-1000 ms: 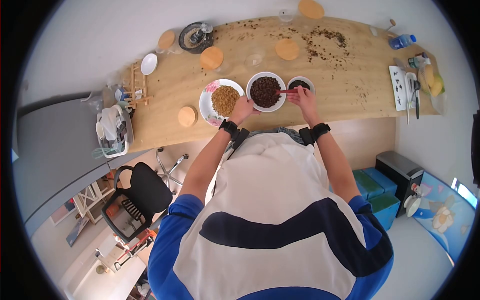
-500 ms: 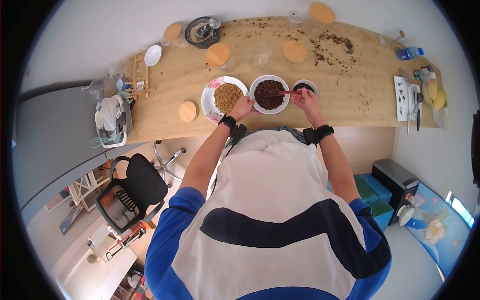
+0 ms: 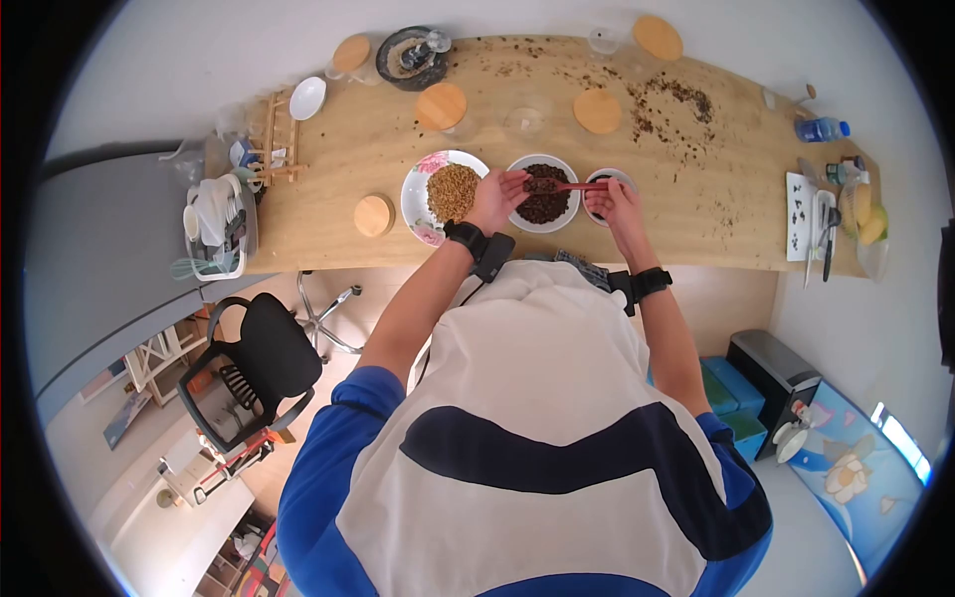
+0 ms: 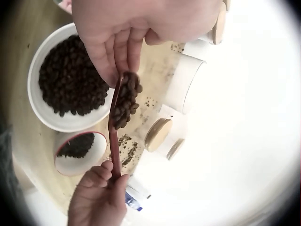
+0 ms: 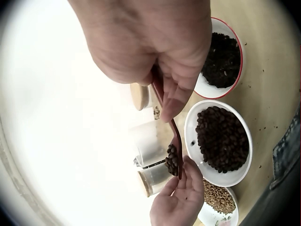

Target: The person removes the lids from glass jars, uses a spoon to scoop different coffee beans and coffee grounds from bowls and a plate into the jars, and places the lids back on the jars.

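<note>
In the head view my right hand (image 3: 622, 211) grips the handle of a dark red spoon (image 4: 114, 148) whose bowl is heaped with dark brown coffee beans (image 4: 125, 101). The spoon hangs above a white bowl (image 4: 35, 101) filled with the same beans. My left hand (image 3: 494, 202) reaches in from the left, its fairly straight fingertips touching the spoon's tip. A small white bowl with a red rim (image 5: 242, 63) stands to the right, holding dark, leaf-like bits. To the left, beside the left hand, lies a flowered plate (image 3: 411, 204) piled with golden-brown grains (image 3: 451, 194).
Clear jars with wooden lids (image 3: 597, 110) stand farther back, with another lid (image 3: 374, 215) at left. A dark mortar (image 3: 388, 75) is at the rear. Dark bits (image 3: 671, 109) litter the back right. A white board (image 3: 798, 214) and a blue bottle (image 3: 822, 129) are far right.
My left hand has moved right, from the edge of the bean bowl to the spoon's tip. The spoon, lower over the beans before, now carries a heap of them.
</note>
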Tool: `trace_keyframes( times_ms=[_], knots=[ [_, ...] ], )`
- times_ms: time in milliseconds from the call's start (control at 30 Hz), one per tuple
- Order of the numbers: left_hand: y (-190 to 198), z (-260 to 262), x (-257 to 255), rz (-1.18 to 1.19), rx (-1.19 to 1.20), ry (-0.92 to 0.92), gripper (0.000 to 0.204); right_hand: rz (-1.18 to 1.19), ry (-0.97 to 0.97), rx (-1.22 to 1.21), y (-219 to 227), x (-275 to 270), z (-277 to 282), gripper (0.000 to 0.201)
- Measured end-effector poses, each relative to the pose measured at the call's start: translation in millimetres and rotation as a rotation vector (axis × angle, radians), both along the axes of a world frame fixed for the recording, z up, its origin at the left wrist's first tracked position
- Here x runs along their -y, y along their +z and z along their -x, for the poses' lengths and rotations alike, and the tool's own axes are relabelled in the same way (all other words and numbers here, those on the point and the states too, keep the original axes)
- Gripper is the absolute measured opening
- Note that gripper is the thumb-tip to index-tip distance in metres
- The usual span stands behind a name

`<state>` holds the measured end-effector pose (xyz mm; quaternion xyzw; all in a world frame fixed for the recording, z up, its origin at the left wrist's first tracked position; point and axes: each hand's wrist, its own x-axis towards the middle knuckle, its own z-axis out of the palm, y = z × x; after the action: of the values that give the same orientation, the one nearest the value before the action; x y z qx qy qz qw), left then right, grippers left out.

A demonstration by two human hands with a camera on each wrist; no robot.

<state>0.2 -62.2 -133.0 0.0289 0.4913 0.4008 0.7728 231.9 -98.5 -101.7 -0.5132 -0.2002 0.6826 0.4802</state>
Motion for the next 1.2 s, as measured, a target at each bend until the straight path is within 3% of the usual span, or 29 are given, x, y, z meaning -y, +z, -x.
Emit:
trace_keyframes(
  times_ms=[200,333,500,567,667,733,800,833,900,1033,1100,1133,1200],
  knots=[
    [28,-19,-16,-0.082,0.334,0.038,0.041,-0.06,-0.011,-0.005,27,-8,5,0.028],
    [49,-30,-37,-0.026,0.325,0.168,0.041,-0.079,-0.031,-0.004,44,-23,12,0.027],
    [55,-31,-75,-0.309,0.208,0.306,0.038,-0.177,-0.144,-0.024,55,-56,20,0.026],
    [63,-31,-90,-0.295,0.238,0.358,0.04,-0.219,-0.161,-0.018,61,-69,22,0.026],
    [68,-29,-107,-0.405,-0.03,0.296,0.042,-0.285,-0.175,0.054,64,-83,25,0.026],
    [70,-27,-114,-0.448,-0.069,0.265,0.042,-0.311,-0.17,0.118,69,-86,28,0.028],
    [71,-25,-118,-0.49,-0.108,0.23,0.043,-0.416,-0.042,0.505,78,-86,34,0.025],
    [70,-24,-119,-0.531,-0.139,0.183,0.043,-0.413,-0.044,0.505,82,-84,37,0.025],
    [67,-22,-118,-0.572,-0.167,0.136,0.043,-0.564,0.153,0.83,88,-82,43,0.024],
    [61,-9,-105,-0.56,-0.223,0.138,0.037,-0.644,0.164,0.917,88,-73,44,0.022],
    [58,3,-94,-0.497,-0.237,0.141,0.034,-0.532,0.012,0.853,80,-64,37,0.021],
    [57,11,-88,-0.416,-0.262,0.08,0.029,-0.53,0.012,0.853,80,-58,33,0.021],
    [46,22,-73,-0.361,-0.301,-0.063,0.025,-0.462,-0.17,0.721,81,-43,23,0.021]
  ],
)
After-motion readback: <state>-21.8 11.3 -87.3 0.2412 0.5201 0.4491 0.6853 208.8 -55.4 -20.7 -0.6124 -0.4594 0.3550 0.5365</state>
